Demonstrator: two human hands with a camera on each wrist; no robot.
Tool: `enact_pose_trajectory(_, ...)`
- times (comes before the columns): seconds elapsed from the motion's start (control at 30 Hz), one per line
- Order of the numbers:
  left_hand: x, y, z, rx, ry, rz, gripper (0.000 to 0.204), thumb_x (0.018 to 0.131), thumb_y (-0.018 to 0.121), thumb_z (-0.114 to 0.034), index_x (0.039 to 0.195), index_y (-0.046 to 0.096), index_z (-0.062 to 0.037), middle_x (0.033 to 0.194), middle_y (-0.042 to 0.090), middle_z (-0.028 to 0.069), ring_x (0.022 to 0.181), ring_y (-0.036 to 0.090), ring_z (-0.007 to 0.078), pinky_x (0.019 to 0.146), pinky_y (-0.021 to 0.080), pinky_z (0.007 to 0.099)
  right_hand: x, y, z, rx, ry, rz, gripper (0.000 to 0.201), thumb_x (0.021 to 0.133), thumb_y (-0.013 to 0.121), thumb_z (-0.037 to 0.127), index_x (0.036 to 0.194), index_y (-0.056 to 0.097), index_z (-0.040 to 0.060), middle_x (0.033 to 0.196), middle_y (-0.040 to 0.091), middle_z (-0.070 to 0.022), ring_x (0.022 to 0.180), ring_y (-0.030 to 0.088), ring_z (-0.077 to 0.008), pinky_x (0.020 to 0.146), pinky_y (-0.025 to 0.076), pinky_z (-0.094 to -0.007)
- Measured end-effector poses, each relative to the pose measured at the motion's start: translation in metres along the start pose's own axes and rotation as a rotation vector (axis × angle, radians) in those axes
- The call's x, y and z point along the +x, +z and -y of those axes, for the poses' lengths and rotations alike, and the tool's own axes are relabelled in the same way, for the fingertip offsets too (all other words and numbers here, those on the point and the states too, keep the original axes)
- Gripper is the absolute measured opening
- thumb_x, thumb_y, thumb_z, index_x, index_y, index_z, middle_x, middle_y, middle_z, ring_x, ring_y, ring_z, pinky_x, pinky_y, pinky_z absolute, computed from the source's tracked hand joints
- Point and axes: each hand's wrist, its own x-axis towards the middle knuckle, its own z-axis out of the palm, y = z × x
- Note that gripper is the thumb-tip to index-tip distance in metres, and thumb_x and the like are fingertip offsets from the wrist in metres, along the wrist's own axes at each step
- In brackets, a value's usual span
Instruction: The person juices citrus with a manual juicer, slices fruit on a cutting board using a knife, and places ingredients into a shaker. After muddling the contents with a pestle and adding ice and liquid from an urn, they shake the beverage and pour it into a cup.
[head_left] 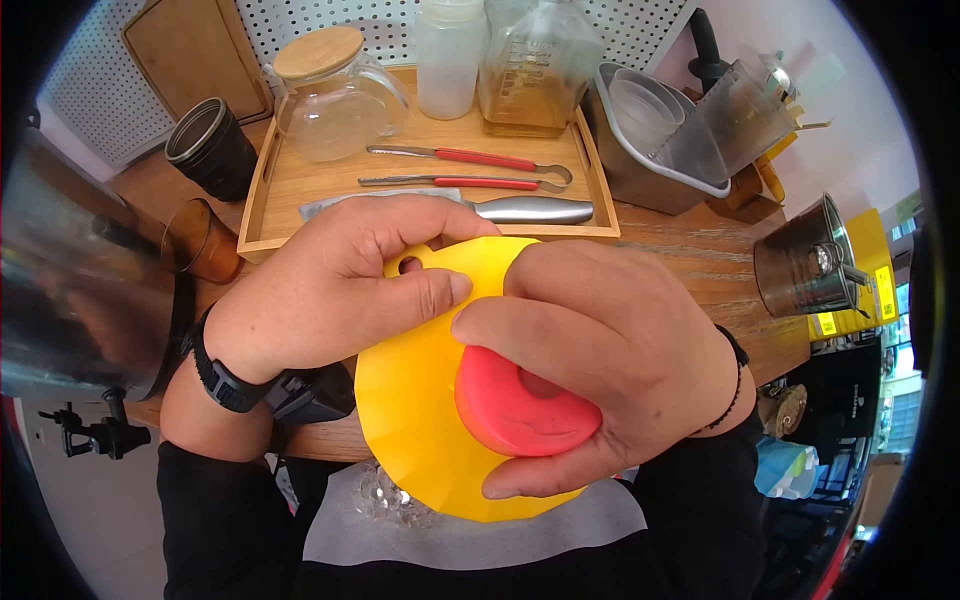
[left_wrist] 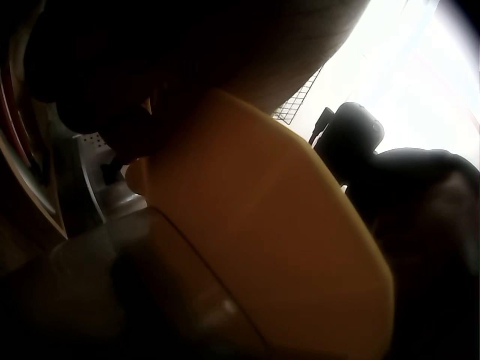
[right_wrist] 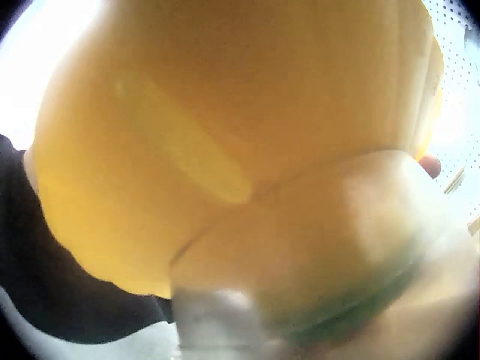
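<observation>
A broad yellow disc-like piece, faceted along its rim and with a small hole near its upper edge, is held over the lap. My left hand pinches its far rim, thumb on top and the other fingers mostly hidden. Against its face my right hand grips a rounded red object, fingers and thumb curled around the sides; I cannot tell what it is. Both wrist views are filled largely by yellow surface, dim in the left and brighter in the right.
Beyond the hands, a wooden tray bears a lidded glass jug, red-handled tongs, a knife and bottles. An amber glass and black cup stand left; a grey bin and metal bucket right.
</observation>
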Motion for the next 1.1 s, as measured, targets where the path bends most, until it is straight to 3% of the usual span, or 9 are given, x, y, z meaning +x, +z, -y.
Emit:
enact_pose_trajectory(0.13, 0.001, 0.000, -0.001, -0.013, -0.003, 0.000, 0.035, 0.091, 0.062, -0.005, 0.125, 0.056, 0.0020, 0.116, 0.062, 0.0067, 0.105, 0.058, 0.0132, 0.093, 0.047, 0.0262, -0.002, -0.004, -0.004, 0.054, -0.036, 0.019, 0.065, 0.062, 0.084, 0.038, 0.115, 0.062, 0.0074, 0.092, 0.054, -0.0114, 0.073, 0.057, -0.0270, 0.062, 0.047, -0.0336)
enact_pose_trajectory(0.23, 0.000, 0.000, -0.005, -0.002, -0.010, -0.004, 0.034, 0.091, 0.062, -0.005, 0.124, 0.056, 0.0019, 0.115, 0.062, 0.0069, 0.104, 0.059, 0.0132, 0.093, 0.047, 0.0261, -0.002, -0.004, -0.010, 0.121, -0.201, -0.036, 0.065, 0.061, 0.085, 0.035, 0.116, 0.063, 0.0094, 0.097, 0.055, -0.0130, 0.077, 0.058, -0.0283, 0.065, 0.048, -0.0343)
enact_pose_trajectory(0.33, -0.001, 0.000, -0.004, 0.028, -0.009, -0.002, 0.035, 0.091, 0.063, -0.005, 0.124, 0.056, 0.0017, 0.115, 0.062, 0.0072, 0.104, 0.059, 0.0133, 0.092, 0.047, 0.0259, -0.007, -0.004, -0.009, 0.108, -0.209, 0.064, 0.064, 0.061, 0.086, 0.033, 0.116, 0.063, 0.0113, 0.101, 0.055, -0.0144, 0.081, 0.058, -0.0297, 0.067, 0.049, -0.0349)
enact_pose_trajectory(0.53, 0.000, 0.000, -0.003, 0.006, -0.012, 0.000, 0.035, 0.091, 0.063, -0.006, 0.124, 0.056, 0.0013, 0.115, 0.062, 0.0071, 0.104, 0.059, 0.0133, 0.092, 0.047, 0.0258, -0.004, -0.006, 0.009, -0.049, 0.092, 0.076, 0.063, 0.063, 0.084, 0.037, 0.115, 0.063, 0.0086, 0.098, 0.056, -0.0127, 0.078, 0.060, -0.0300, 0.065, 0.050, -0.0363)
enact_pose_trajectory(0.63, 0.001, -0.001, -0.001, 0.016, -0.007, -0.006, 0.035, 0.091, 0.063, -0.006, 0.125, 0.056, 0.0011, 0.115, 0.062, 0.0072, 0.104, 0.059, 0.0133, 0.092, 0.047, 0.0258, -0.002, -0.004, 0.002, -0.023, 0.054, 0.011, 0.064, 0.064, 0.084, 0.038, 0.115, 0.062, 0.0077, 0.096, 0.057, -0.0121, 0.076, 0.060, -0.0298, 0.064, 0.050, -0.0370)
enact_pose_trajectory(0.83, -0.001, 0.000, -0.001, -0.013, -0.011, 0.001, 0.035, 0.092, 0.063, -0.007, 0.125, 0.056, 0.0010, 0.115, 0.062, 0.0071, 0.104, 0.059, 0.0132, 0.093, 0.047, 0.0258, -0.004, 0.000, -0.010, 0.085, -0.232, -0.001, 0.067, 0.063, 0.084, 0.038, 0.118, 0.060, 0.0073, 0.096, 0.057, -0.0123, 0.076, 0.059, -0.0294, 0.064, 0.050, -0.0362)
enact_pose_trajectory(0.93, -0.001, 0.000, -0.002, 0.018, -0.003, 0.002, 0.036, 0.092, 0.063, -0.007, 0.126, 0.055, 0.0010, 0.115, 0.062, 0.0072, 0.104, 0.059, 0.0132, 0.092, 0.047, 0.0256, -0.005, -0.003, 0.001, 0.041, -0.156, 0.030, 0.066, 0.064, 0.083, 0.038, 0.118, 0.060, 0.0077, 0.096, 0.056, -0.0126, 0.077, 0.059, -0.0293, 0.065, 0.049, -0.0357)
enact_pose_trajectory(1.0, -0.001, 0.000, -0.001, 0.019, -0.007, 0.004, 0.036, 0.092, 0.063, -0.008, 0.126, 0.055, 0.0010, 0.115, 0.062, 0.0073, 0.103, 0.059, 0.0131, 0.092, 0.047, 0.0254, -0.004, -0.007, 0.010, -0.057, 0.097, 0.133, 0.064, 0.065, 0.083, 0.038, 0.118, 0.060, 0.0088, 0.097, 0.055, -0.0130, 0.078, 0.059, -0.0291, 0.066, 0.049, -0.0356)
enact_pose_trajectory(1.1, 0.000, 0.000, 0.002, -0.020, 0.010, 0.001, 0.035, 0.092, 0.063, -0.009, 0.126, 0.055, 0.0010, 0.115, 0.062, 0.0074, 0.103, 0.059, 0.0131, 0.092, 0.047, 0.0254, -0.002, -0.004, 0.007, -0.016, 0.087, 0.091, 0.063, 0.066, 0.082, 0.037, 0.118, 0.061, 0.0096, 0.100, 0.055, -0.0142, 0.081, 0.059, -0.0298, 0.067, 0.049, -0.0353)
